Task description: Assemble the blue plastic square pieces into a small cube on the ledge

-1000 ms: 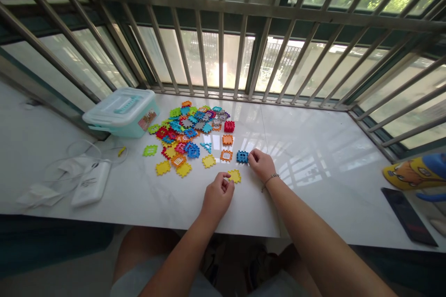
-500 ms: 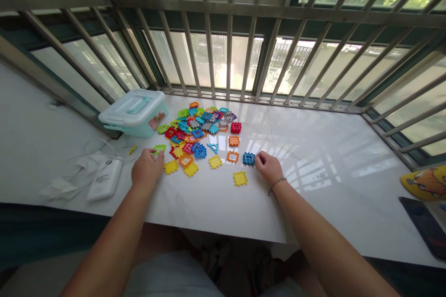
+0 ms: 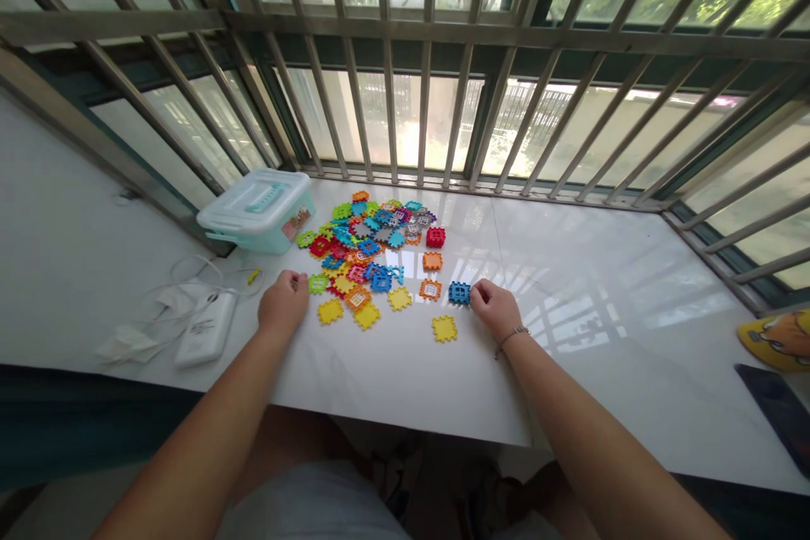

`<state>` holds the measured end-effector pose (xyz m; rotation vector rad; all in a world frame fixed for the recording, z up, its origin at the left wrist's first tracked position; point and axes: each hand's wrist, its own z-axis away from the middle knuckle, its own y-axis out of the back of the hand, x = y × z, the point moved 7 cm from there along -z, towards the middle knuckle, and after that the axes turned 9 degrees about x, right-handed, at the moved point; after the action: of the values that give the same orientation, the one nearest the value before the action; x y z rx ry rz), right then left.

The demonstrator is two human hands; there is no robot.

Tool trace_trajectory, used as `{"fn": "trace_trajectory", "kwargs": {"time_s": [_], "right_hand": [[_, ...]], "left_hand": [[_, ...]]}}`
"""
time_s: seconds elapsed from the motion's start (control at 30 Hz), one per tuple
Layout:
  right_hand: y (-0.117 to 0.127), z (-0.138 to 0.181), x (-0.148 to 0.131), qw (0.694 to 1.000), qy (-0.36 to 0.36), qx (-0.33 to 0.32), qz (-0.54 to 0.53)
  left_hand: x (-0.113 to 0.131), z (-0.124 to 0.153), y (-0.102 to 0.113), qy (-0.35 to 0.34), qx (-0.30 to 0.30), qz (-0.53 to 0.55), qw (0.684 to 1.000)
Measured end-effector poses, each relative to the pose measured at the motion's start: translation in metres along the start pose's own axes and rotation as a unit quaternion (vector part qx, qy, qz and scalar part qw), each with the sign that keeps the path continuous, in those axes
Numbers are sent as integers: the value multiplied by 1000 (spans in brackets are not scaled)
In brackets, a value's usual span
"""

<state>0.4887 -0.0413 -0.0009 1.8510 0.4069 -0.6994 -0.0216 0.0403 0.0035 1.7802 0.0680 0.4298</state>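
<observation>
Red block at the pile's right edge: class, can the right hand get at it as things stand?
Probably yes. The right hand sits at the blue block, a short way from the red block. Only a small orange piece lies between, easily passed over.

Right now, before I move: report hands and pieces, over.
Right hand at the blue block, fingertips against it. Left hand down beside the pile of plastic tiles, grip unclear. Yellow tile near right hand.
</observation>
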Motion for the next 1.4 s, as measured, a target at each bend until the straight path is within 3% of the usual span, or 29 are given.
{"fn": "trace_trajectory", "kwargs": {"time_s": [0.2,0.53,0.8,0.93,1.03,1.2,1.4], "right_hand": [[4,1,1,1000,-2,20,-17],[13,11,2,998,-7,28,-48],[14,26,-9,994,30,-86,-64],[8,36,-19,978,23,-191,-82],[2,45,-31,967,43,-249,-37],[-1,50,-48,963,77,-258,-7],[0,52,-50,971,90,-221,-27]], "left_hand": [[-8,-10,-2,45,8,-72,996],[-9,-14,-6,44,-6,-98,994],[-13,-14,-9,49,2,-110,993],[-11,-13,-7,49,3,-117,992],[-10,-13,-6,52,0,-119,992],[-10,-14,-5,54,-6,-117,992],[-8,-13,-4,55,-10,-114,992]]}}
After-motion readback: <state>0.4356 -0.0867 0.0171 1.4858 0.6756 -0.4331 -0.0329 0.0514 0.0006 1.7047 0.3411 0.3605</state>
